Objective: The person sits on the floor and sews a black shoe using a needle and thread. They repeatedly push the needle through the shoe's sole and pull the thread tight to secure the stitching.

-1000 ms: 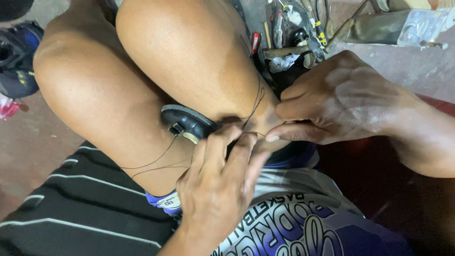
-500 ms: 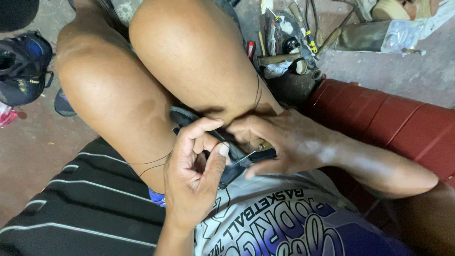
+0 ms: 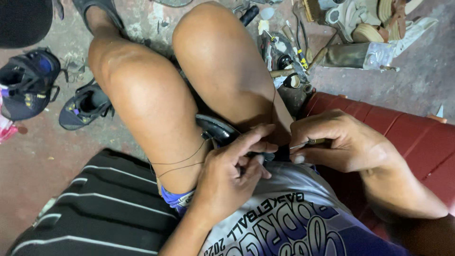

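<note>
A black shoe (image 3: 214, 127) is wedged between my bare thighs, only its upper edge showing. My left hand (image 3: 226, 178) grips it from below, fingers pressed along its rim. My right hand (image 3: 337, 142) is closed on a thin awl-like tool (image 3: 313, 141) whose tip points left toward the shoe, close to my left fingertips. Dark thread (image 3: 180, 162) runs from the shoe across my left thigh in two strands. The spot where tool and shoe meet is hidden by my fingers.
I sit on a red padded bench (image 3: 412, 137). A dark sneaker (image 3: 28, 85) and a black sandal (image 3: 84, 106) lie on the concrete floor at left. Hand tools (image 3: 290, 50) and a metal box (image 3: 355, 54) sit beyond my knees. Black striped cloth (image 3: 95, 208) lies lower left.
My right hand came in from the right to meet the left at the shoe, then drew slightly apart; it now shows the tool. The view has tilted up, showing more floor.
</note>
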